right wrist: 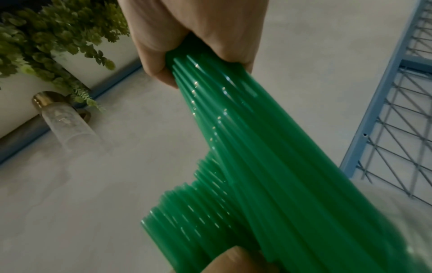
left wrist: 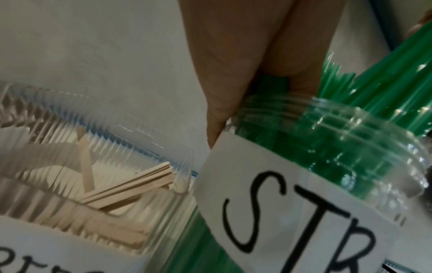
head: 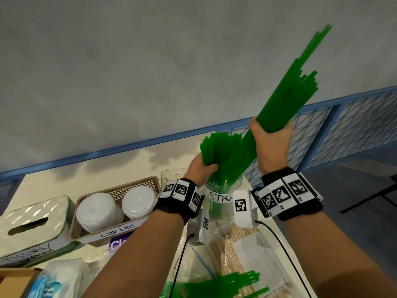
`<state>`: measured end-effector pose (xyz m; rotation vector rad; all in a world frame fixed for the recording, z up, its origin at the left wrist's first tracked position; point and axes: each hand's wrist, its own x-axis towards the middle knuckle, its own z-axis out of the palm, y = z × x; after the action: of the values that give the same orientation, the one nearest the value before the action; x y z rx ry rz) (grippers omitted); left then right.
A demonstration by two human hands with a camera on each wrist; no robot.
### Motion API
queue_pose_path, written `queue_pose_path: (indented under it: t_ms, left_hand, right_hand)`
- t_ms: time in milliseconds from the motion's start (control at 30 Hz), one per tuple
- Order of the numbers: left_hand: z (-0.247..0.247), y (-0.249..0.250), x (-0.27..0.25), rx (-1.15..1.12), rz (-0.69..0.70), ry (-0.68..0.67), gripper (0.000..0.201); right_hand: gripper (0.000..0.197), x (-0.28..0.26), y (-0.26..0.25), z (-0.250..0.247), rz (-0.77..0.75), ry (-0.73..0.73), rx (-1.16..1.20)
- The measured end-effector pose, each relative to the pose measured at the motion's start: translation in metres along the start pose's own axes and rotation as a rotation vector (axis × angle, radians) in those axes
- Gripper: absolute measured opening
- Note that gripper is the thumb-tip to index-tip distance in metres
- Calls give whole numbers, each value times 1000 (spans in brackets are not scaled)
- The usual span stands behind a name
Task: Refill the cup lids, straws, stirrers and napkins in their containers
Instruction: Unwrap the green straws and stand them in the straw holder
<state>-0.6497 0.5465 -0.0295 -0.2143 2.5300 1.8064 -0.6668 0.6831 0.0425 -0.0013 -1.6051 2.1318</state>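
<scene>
Fresh bundle of long green plastic straws (head: 287,104) is tilted up and away, lower ends going into the mouth of the clear round plastic jar with a white handwritten label (head: 221,196). Right hand (head: 271,145) is clenched round the bundle's middle, above the jar. Left hand (head: 200,168), at the jar mouth, grasps the shorter fan of green straws already standing in the jar (head: 217,149), pulling it aside. To do this well, I'd judge: keep the old straws held over to open a gap, bring the new bundle nearer upright above the mouth, feed it in, loosen the grip gradually so the ends drop to the bottom; the top ends are uneven, so some could slip or catch the rim. Left of the jar, a clear ribbed plastic box of flat wooden stirrers (left wrist: 93,184), then a tan plastic basket with white cup lids (head: 116,203). Hard to tell: jar base hidden behind the wrists, label cut off after "STR", left fingertips buried in straws, jar's fill level unclear.
</scene>
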Motion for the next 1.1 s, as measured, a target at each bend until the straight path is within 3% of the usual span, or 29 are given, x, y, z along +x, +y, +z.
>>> queue_pose_path:
  t_ms: [233, 467, 667, 800, 933, 1100]
  left_hand:
    - [1, 0, -3, -22, -27, -13, 39]
    - [2, 0, -4, -65, -29, -6, 38]
    - [2, 0, -6, -102, -5, -14, 37]
    - [3, 1, -7, -149, 7, 16, 32]
    - [3, 6, -5, -208, 15, 102, 31]
    - [3, 10, -11, -359, 13, 106, 23]
  right_hand:
    - [30, 4, 7, -9, 17, 17, 19]
    - [29, -21, 29, 2, -56, -157, -183]
    - [43, -42, 56, -4, -177, -170, -454]
    - [52, -53, 65, -4, -218, -208, -367]
    - [59, -55, 70, -6, -141, -249, -262]
    - [84, -53, 74, -12, -25, -321, -232]
